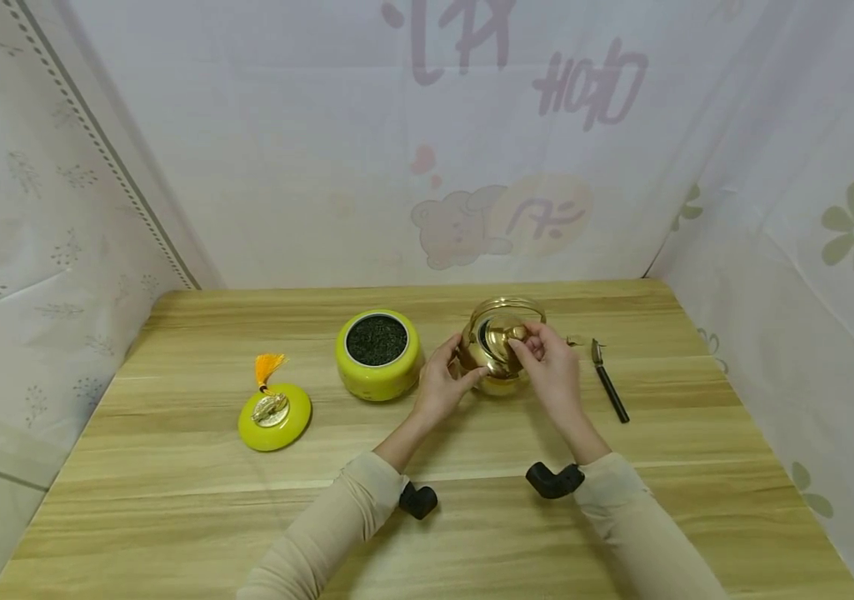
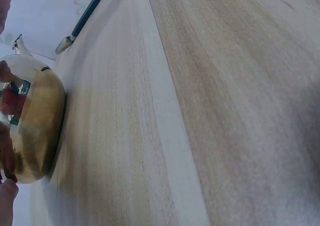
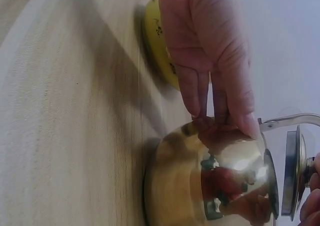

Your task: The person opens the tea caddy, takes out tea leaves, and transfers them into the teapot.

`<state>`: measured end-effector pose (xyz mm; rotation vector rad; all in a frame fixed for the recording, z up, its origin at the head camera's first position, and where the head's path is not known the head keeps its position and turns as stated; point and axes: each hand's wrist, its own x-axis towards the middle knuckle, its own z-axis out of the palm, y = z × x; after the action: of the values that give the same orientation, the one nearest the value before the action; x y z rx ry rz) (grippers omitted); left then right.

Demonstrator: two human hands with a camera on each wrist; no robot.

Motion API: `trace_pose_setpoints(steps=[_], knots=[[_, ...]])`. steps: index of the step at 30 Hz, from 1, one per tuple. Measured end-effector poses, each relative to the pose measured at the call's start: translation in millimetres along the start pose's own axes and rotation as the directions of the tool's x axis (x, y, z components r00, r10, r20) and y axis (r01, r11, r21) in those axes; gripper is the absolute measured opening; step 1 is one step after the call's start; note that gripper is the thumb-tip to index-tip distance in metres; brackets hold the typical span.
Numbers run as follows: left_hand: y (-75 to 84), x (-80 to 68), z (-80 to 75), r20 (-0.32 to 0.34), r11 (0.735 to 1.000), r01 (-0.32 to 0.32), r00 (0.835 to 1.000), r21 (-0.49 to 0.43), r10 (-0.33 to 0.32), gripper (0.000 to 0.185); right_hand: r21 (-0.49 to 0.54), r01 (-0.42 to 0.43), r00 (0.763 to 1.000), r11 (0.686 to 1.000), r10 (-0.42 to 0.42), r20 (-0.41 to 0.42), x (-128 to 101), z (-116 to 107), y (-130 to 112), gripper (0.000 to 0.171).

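A shiny gold teapot [image 1: 509, 387] with a hoop handle stands on the wooden table. Against its left side rest the fingertips and thumb of my left hand [image 1: 439, 387], the fingers fairly straight in the right wrist view. My right hand [image 1: 552, 367] pinches the knob of the gold teapot lid [image 3: 300, 173]. That lid is held just off the opening, with a gap showing in the right wrist view. Left of the teapot sits a yellow-green jar [image 1: 378, 383] filled with dark dried tea leaves [image 1: 377, 339]. The inside of the teapot is mostly hidden.
The jar's yellow-green lid [image 1: 287, 426], with a gold ornament and orange tassel [image 1: 269, 368], lies on the left. A small spoon [image 1: 611, 393] with a black handle lies right of the teapot. Printed cloth walls [image 1: 284, 167] border the table [image 1: 187, 517].
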<state>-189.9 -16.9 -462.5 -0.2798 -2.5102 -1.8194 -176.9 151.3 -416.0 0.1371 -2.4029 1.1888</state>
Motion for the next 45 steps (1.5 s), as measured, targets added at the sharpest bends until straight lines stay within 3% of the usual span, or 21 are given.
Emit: trace_pose_setpoints(steps=[8, 22, 45], knots=[[-0.6, -0.2, 0.2, 0.005, 1.0, 0.003, 1.0, 0.012, -0.003, 0.072, -0.085, 0.085, 0.995, 0.993, -0.089, -0.044, 9.1, 11.4, -1.8, 0.026], [0.1, 0.1, 0.4, 0.008, 1.0, 0.015, 1.0, 0.01, -0.015, 0.072, -0.194, 0.075, 0.997, 0.978, -0.071, 0.029, 14.7, 13.9, -0.8, 0.028], [-0.1, -0.4, -0.2, 0.011, 1.0, 0.023, 1.0, 0.012, -0.023, 0.074, -0.256, 0.113, 0.992, 0.96, -0.092, 0.092, 18.3, 12.6, -0.8, 0.029]])
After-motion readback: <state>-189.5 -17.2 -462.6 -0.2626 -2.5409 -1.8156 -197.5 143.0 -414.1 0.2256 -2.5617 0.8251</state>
